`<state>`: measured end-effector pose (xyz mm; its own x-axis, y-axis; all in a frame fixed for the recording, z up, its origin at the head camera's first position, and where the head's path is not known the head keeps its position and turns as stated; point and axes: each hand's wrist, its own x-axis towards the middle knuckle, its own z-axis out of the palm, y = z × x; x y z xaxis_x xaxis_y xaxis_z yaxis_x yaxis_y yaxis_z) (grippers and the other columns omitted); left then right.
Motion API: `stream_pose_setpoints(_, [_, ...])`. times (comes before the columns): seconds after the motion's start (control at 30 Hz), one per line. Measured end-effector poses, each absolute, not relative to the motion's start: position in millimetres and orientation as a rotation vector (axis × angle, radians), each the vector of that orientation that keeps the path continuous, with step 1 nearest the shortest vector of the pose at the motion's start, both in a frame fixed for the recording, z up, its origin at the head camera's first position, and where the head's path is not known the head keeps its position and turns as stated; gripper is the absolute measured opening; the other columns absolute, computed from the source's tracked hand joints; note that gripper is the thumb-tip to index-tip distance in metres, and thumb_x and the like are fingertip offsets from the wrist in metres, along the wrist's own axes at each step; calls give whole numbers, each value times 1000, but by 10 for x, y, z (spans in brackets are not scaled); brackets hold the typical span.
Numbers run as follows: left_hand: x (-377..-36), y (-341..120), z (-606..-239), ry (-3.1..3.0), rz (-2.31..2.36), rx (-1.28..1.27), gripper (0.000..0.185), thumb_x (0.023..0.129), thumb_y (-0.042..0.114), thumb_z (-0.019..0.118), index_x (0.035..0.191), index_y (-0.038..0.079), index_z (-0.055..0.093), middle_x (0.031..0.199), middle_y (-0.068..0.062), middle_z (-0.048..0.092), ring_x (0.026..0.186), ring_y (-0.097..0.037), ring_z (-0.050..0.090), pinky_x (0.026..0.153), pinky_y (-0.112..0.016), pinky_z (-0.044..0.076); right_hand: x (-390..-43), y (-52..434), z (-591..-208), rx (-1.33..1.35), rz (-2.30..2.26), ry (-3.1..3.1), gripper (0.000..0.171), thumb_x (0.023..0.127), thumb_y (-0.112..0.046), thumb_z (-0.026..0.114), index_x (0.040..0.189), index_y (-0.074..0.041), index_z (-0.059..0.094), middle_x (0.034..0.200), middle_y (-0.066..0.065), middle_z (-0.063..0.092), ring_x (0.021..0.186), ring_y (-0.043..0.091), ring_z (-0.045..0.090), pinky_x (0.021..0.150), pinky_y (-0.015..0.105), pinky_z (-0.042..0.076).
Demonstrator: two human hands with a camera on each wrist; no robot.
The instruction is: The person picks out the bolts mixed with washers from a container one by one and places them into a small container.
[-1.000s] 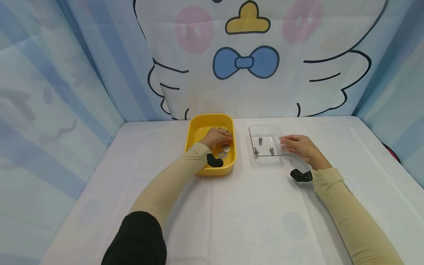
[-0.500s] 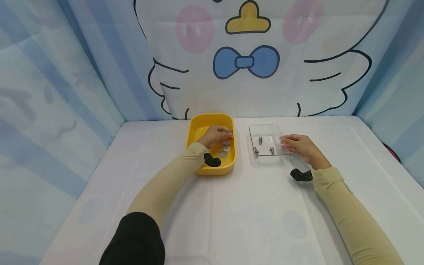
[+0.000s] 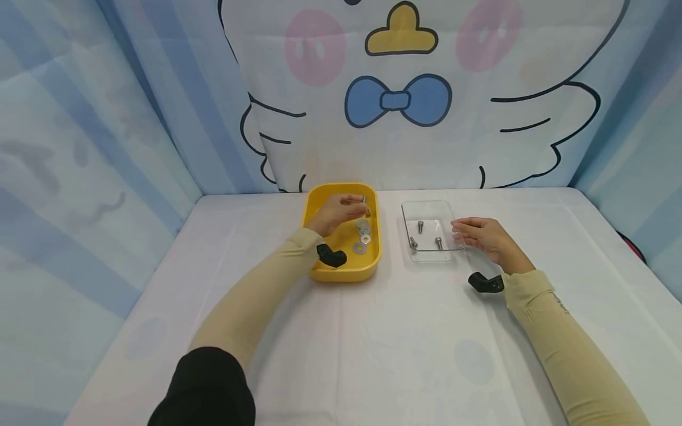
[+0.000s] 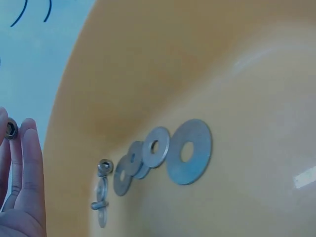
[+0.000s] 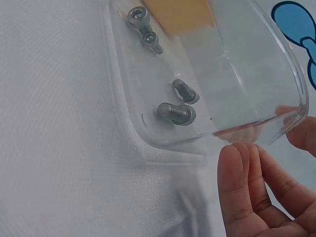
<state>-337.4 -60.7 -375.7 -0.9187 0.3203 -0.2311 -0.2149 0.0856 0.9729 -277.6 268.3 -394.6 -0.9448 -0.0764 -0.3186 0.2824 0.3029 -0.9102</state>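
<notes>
we note the left hand (image 3: 337, 214) raised over the far end of the yellow tub (image 3: 319, 273), fingertips pinched on a small bolt (image 3: 364, 200); in the left wrist view the bolt's hex-socket head (image 4: 10, 129) shows at the tips of the fingers (image 4: 27, 163), clear of the tub floor. on that floor lie several flat washers (image 4: 189, 151), partly overlapping in a row, with one or two more small bolts (image 4: 104, 167) at the end of the row. in the head view the washers (image 3: 363, 232) sit along the tub's right side, below the pinched bolt. the right hand (image 3: 482, 235) rests against the right edge of the clear tray (image 3: 426, 207), fingers relaxed and nearly straight, touching the wall without curling round it; the right wrist view shows the fingertips (image 5: 237, 168) just at the tray's rim (image 5: 291, 74). inside the tray lie short bolts (image 5: 176, 112), two near the hand and two (image 5: 143, 24) farther off. tub and tray stand side by side, a little apart, on a white cloth (image 3: 373, 343). a black wrist mount (image 3: 485, 283) shows at each cuff.
</notes>
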Motion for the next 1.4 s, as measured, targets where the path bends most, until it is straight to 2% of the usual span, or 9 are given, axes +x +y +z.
stream_pose_setpoints(0.27, [-3340,-657,-3522,1901,1944,72,42,92,9,58,132,-1,47,133,-23,51,127,-32,50,113,-41,35,-2778,2679,-3953,184,-1676,2273,61,94,-30,57,137,7,36,83,-25,57,78,-5,58,75,9,52])
stream_pose_setpoints(0.5, [-3299,-586,-3354,1830,1977,65,39,92,6,57,130,-1,50,133,-18,54,125,-28,52,111,-36,38,-2774,2682,-3955,185,-1661,2285,66,93,-33,58,139,7,33,87,-22,54,79,-6,58,76,9,51])
stream_pose_setpoints(0.7, [-3250,-468,-3300,1745,1993,96,37,92,1,54,129,-6,49,134,-22,51,125,-30,52,112,-38,36,-2774,2682,-3955,189,-1680,2277,62,93,-32,58,137,6,36,82,-26,58,78,-6,59,75,9,52])
stream_pose_setpoints(1.07, [-3247,-181,-3274,1856,1874,90,35,90,9,61,123,-1,57,125,-17,60,115,-26,60,102,-32,47,-2784,2673,-3946,193,-1719,2245,57,94,-27,57,136,7,37,82,-25,59,78,-6,59,76,10,53])
stream_pose_setpoints(1.23, [-3253,-56,-3280,1842,1890,51,34,88,8,64,120,0,60,123,-15,62,112,-25,63,93,-28,53,-2792,2673,-3942,208,-1725,2238,56,93,-26,58,134,6,38,81,-23,59,77,-6,59,76,10,53])
stream_pose_setpoints(1.4, [-3243,62,-3290,1844,1880,61,32,87,8,64,119,0,62,122,-15,63,110,-26,64,94,-30,53,-2785,2675,-3945,204,-1709,2253,58,93,-28,58,135,6,38,82,-23,58,78,-6,59,76,10,53])
